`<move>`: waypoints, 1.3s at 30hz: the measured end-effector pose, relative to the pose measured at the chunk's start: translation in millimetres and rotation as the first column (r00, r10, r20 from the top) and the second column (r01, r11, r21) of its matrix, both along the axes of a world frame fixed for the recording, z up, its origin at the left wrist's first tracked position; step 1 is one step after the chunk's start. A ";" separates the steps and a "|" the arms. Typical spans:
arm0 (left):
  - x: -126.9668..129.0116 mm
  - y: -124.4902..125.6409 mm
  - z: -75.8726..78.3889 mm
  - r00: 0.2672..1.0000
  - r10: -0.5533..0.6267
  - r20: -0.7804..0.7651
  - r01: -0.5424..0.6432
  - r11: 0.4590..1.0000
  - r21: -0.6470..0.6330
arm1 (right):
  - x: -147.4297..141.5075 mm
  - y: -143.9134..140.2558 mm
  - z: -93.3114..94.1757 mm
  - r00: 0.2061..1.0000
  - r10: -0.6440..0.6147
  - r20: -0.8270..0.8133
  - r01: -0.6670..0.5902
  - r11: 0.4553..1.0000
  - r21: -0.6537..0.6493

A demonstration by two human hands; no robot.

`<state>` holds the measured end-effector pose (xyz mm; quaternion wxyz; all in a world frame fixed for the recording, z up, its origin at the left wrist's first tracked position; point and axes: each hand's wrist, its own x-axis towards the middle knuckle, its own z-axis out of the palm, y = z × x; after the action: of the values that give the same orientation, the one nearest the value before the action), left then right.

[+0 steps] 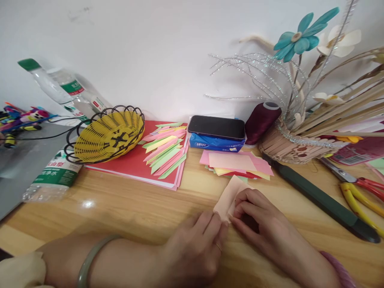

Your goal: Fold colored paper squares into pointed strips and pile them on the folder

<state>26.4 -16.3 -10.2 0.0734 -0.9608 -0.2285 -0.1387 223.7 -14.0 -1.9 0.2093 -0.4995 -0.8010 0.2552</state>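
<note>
A small peach sheet of paper (231, 194) lies on the wooden table in front of me, its near edge turned up in a fold. My left hand (199, 244) presses and pinches the paper's lower left edge with curled fingers. On the other side, my right hand (259, 216) pinches the folded right part between thumb and fingers. Parts of the fold are hidden under the fingertips. Just beyond is a stack of coloured paper slips (234, 162) in pink, peach and yellow. Folded paper strips (168, 150) in green, pink and yellow lie on red sheets (135, 172).
A yellow woven basket (109, 136) and plastic bottles (55, 174) stand left. Behind are a phone (216, 126) on a blue tissue pack (216, 143), a thread spool (262, 122) and a flower basket (303, 148). A dark green tool (324, 198) and scissors (360, 196) lie right.
</note>
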 end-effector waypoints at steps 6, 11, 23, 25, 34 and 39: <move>-0.4 0.5 1.0 1.000 -0.002 -0.008 0.002 1.000 0.006 | 1.1 -0.1 -0.8 0.998 -0.051 0.022 0.052 0.999 -0.016; -2.1 -0.1 3.0 1.000 -0.003 -0.031 0.003 1.000 -0.004 | 1.3 0.6 3.8 0.999 -0.041 -0.031 0.040 0.999 -0.025; -3.0 5.9 4.0 0.995 -0.102 0.014 0.102 0.994 0.034 | 22.4 2.4 5.1 0.992 -0.044 0.118 0.035 0.996 0.079; -1.9 6.7 6.7 0.988 -0.157 -0.003 0.157 0.986 0.049 | 14.8 -2.8 4.7 0.987 -0.082 0.137 0.067 0.992 0.108; -2.6 15.8 8.4 0.986 -0.118 -0.121 0.132 0.985 0.109 | 10.1 -13.3 15.6 0.968 0.145 0.203 -0.167 0.982 0.092; -6.0 24.3 12.5 0.995 -0.049 -0.086 0.056 0.995 0.078 | 4.5 -22.8 24.4 0.940 0.231 0.250 -0.253 0.966 0.059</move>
<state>20.5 8.0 2.3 0.1179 -0.9678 -0.1940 -0.1090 228.2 -36.7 22.5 0.0999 -0.4145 -0.8864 0.1801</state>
